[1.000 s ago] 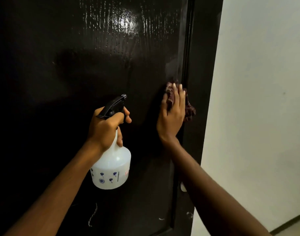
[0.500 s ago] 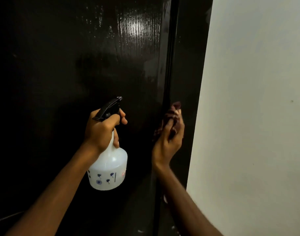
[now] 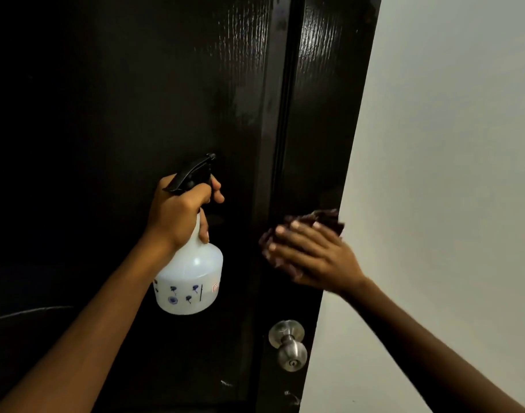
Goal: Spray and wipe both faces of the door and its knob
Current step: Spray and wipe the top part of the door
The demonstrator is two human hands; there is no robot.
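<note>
The right grip (image 3: 312, 254), fingers spread flat, has slid the cloth (image 3: 326, 217) down the door (image 3: 136, 114) edge. The knob (image 3: 288, 344), at 6 o'clock, likely comes next. The left grip (image 3: 177, 213) curls round the spray bottle (image 3: 192, 278).

the scene is dim; the door (image 3: 106, 114) left of my left hand (image 3: 180, 213) sinks into near black, its grain lost; high above my right fingers (image 3: 288, 234) streaks of glare pick out the wood grain on both sides of a dark groove, so the light seems to come from above; the wall (image 3: 449, 144) to the right of those fingers is evenly lit, pale and flat; the spray bottle (image 3: 189, 281) below my left fingers (image 3: 216, 195) glows bright white; the knob (image 3: 291, 353) under my right hand (image 3: 317, 257) catches soft highlights; that hand and the cloth (image 3: 323, 217) beneath it are slightly smeared by blur; the door's edge leans with wide-angle distortion
</note>
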